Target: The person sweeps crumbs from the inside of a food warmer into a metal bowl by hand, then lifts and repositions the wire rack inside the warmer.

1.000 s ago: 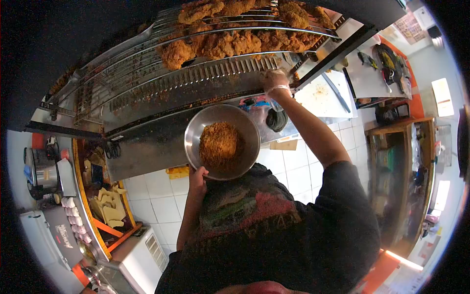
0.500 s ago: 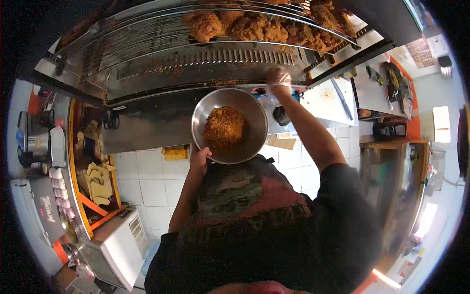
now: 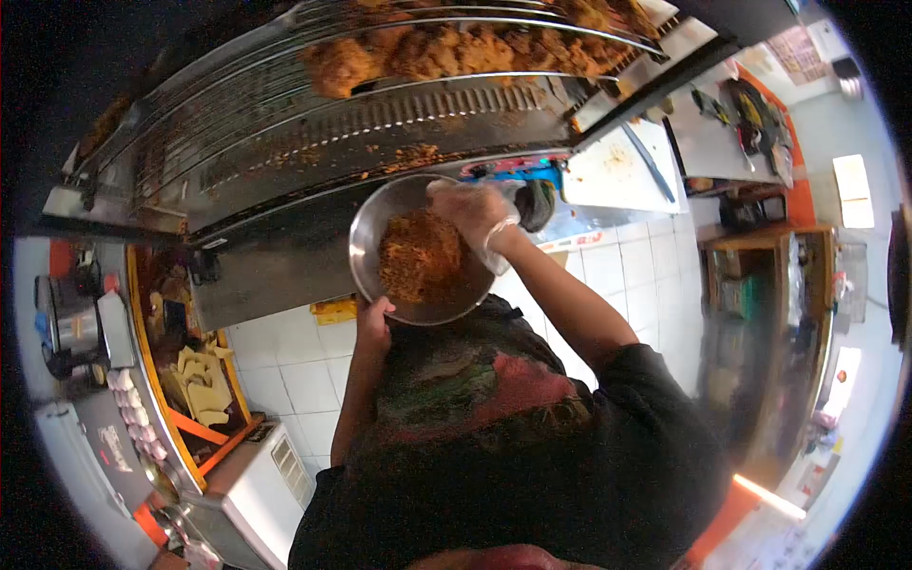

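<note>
A steel mixing bowl (image 3: 365, 249) is held in front of my body, with a heap of orange-brown fried crumbs (image 3: 416, 258) inside. My left hand (image 3: 375, 325) is closed on its near left rim, thumb on top. Over the bowl's right side is my right hand (image 3: 470, 217), in a clear plastic glove, its fingers bunched together and pointing left. Whatever those fingers hold is hidden and slightly blurred. Just beyond the bowl, loose crumbs (image 3: 415, 155) lie along the front ledge of the display warmer (image 3: 313, 176).
Fried chicken pieces (image 3: 465, 52) rest on the wire rack above. To the right are a white cutting board (image 3: 613, 171) with a knife (image 3: 651, 163) and a dark bundle (image 3: 535, 204). A crate with folded papers (image 3: 202, 385) stands left, near a white appliance (image 3: 252, 499).
My right hand has come from the warmer's front ledge back and left, over the bowl. My left hand keeps its hold on the bowl. The view has shifted slightly.
</note>
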Demonstrator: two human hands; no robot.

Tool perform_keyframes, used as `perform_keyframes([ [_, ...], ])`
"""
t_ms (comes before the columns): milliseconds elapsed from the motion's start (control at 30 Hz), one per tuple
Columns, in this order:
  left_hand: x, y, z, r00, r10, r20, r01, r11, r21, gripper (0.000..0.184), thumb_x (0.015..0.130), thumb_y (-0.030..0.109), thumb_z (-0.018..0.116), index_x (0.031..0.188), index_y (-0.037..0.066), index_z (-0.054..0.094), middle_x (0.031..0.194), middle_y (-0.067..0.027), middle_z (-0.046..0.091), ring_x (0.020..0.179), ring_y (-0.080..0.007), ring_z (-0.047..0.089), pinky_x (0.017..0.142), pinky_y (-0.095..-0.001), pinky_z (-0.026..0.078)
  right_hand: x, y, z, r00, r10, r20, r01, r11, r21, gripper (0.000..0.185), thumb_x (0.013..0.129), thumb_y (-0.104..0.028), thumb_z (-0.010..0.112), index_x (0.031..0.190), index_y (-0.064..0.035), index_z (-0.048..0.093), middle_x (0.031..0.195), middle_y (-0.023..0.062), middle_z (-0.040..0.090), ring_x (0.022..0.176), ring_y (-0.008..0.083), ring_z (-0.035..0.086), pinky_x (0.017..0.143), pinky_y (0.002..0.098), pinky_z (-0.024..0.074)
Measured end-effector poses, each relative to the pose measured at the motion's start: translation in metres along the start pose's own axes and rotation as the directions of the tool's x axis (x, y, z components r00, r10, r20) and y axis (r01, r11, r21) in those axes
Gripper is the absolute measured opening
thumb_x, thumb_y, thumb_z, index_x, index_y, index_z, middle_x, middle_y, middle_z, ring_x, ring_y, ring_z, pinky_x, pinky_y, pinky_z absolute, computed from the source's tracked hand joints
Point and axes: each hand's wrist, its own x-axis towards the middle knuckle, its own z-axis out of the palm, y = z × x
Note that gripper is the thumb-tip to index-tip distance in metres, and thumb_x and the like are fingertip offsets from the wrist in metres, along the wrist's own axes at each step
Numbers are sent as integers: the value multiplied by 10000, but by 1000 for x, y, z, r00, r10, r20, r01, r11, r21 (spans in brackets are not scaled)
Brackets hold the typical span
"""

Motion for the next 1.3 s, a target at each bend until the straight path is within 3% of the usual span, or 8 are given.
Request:
perform_keyframes([
  [133, -59, 45, 50, 967, 228, 118, -211, 968, -138, 432, 684, -13, 522, 1095, 115, 490, 785, -5, 475, 617, -118, 469, 471, -288, 410, -45, 110, -66, 762, 216, -611, -463, 841, -279, 250, 807, -171, 605, 1034, -70, 633, 869, 86, 673, 729, 201, 635, 646, 289, 522],
  [200, -61, 46, 50, 973, 229, 7, -225, 962, -157, 484, 684, -22, 511, 1146, 120, 478, 805, -10, 470, 640, -120, 476, 488, -293, 430, -49, 176, -84, 513, 520, -683, -415, 847, 333, 408, 765, -332, 692, 1071, -70, 628, 937, 101, 657, 834, 216, 614, 757, 313, 485],
  [367, -36, 32, 23, 991, 128, 51, -123, 989, -85, 515, 688, -6, 509, 1189, 105, 457, 888, -28, 490, 703, -165, 514, 595, -306, 482, -72, 172, -79, 572, 534, -623, -626, 775, 90, 487, 671, -330, 789, 1002, -15, 621, 898, 103, 658, 793, 188, 605, 736, 314, 474],
  [633, -59, 41, 11, 970, 220, 102, -200, 965, -172, 554, 645, -21, 503, 1193, 46, 450, 997, -52, 540, 846, -200, 557, 713, -309, 485, -33, 42, -110, 651, 375, -660, 196, 757, 623, 220, 725, -30, 733, 870, -46, 569, 864, 75, 627, 782, 180, 606, 753, 285, 498],
  [767, -90, 52, 15, 979, 202, 9, -194, 954, -227, 639, 626, -44, 502, 1245, 98, 428, 1029, -49, 536, 860, -203, 557, 725, -307, 479, 18, -14, -133, 524, -79, -848, -360, 882, -305, 278, 688, -118, 754, 937, -84, 635, 942, 111, 633, 844, 237, 610, 784, 327, 482],
  [1033, -105, 36, -23, 961, 262, -87, -275, 903, -330, 684, 615, -57, 514, 1265, 133, 417, 1020, -48, 543, 813, -185, 546, 671, -320, 490, 104, 19, -110, 819, 53, -571, -522, 481, -704, 630, 781, -490, 606, 1277, -153, 413, 1292, 210, 469, 1235, 397, 400, 1030, 482, 302],
  [1167, -120, 47, -21, 953, 265, -148, -297, 912, -283, 692, 627, -33, 520, 1289, 132, 401, 1033, -56, 549, 790, -184, 544, 660, -318, 493, 88, -30, -70, 588, 100, -803, -711, 538, -454, 587, 757, -171, 613, 1302, -201, 396, 1316, 203, 428, 1136, 356, 491, 866, 423, 458],
  [1300, -118, 41, -11, 943, 285, -170, -328, 876, -354, 694, 634, -10, 514, 1303, 124, 388, 1061, -71, 547, 825, -206, 563, 663, -318, 500, 91, -10, -43, 779, 92, -620, -593, 430, -681, 726, 692, -123, 609, 1363, -159, 334, 1224, 164, 470, 1038, 321, 513, 789, 438, 457],
])
